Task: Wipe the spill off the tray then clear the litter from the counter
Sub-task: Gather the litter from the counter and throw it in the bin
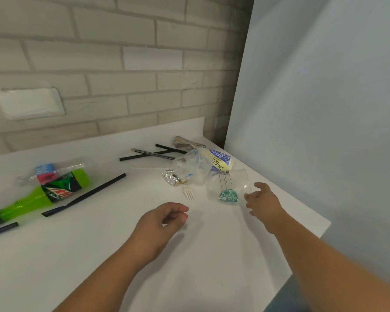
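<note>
Litter lies on the white counter (99, 255). A clear plastic cup (229, 186) with a green logo lies on its side at the right. My right hand (262, 199) is just beside it, fingers spread and relaxed, fingertips at the cup's rim. My left hand (164, 221) hovers over the counter's middle, fingers loosely curled, holding nothing. A small white plastic fork (189, 194) lies between the hands. Crumpled foil (171, 177), a clear plastic bag (193, 166) and a yellow-blue biscuit wrapper (220, 159) sit behind the cup. No tray is in view.
A green soda bottle (43, 197) lies at the left with a clear wrapper (46, 172) behind it. Black straws (83, 195) (153, 154) are scattered about. A brick wall (122, 75) backs the counter; a pale panel (313, 109) stands at the right edge.
</note>
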The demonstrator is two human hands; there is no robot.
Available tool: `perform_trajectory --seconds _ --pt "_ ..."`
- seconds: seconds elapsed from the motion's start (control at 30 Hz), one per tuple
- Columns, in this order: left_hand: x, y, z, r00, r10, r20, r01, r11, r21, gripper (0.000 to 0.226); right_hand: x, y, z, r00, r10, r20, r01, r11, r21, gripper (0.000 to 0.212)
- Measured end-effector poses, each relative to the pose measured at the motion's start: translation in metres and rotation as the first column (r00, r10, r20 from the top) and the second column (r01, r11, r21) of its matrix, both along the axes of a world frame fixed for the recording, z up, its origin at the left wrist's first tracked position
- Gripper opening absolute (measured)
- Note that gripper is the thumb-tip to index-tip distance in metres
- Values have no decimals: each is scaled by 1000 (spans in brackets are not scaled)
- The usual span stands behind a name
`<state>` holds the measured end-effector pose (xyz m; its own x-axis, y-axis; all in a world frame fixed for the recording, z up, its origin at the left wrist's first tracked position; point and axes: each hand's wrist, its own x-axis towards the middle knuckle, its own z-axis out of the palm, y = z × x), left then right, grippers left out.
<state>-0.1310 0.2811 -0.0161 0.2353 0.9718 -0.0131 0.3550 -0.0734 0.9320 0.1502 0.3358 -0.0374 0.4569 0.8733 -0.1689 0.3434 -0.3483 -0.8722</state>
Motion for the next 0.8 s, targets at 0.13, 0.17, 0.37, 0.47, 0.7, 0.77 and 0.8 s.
perform_trajectory --seconds 0.13,0.17,0.37,0.47,0.7,0.77,0.8 --pt "1 8 -6 999 21 38 -19 999 -48 16 -6 -12 -5 999 21 -51 -19 999 37 15" --pt "2 9 -7 999 22 41 -20 998 -52 16 -8 -15 -3 998 38 -50 -35 998 53 10" --pt "6 16 -8 996 55 68 -54 998 -17 22 -19 -36 23 973 116 200 -147 978 147 18" --pt "2 23 -8 990 26 140 -8 992 -125 43 -29 -47 40 839 244 486 -372 909 186 27" --pt "-8 28 -25 957 -54 285 123 965 -231 77 -69 -46 48 716 537 446 -657 735 169 28" --pt "-13 29 -32 945 44 323 23 980 -200 58 -76 -39 48 742 551 382 -645 743 178 23" --pt "-16 29 -35 937 101 334 -38 981 -189 51 -78 -33 47 758 547 354 -628 759 172 21"
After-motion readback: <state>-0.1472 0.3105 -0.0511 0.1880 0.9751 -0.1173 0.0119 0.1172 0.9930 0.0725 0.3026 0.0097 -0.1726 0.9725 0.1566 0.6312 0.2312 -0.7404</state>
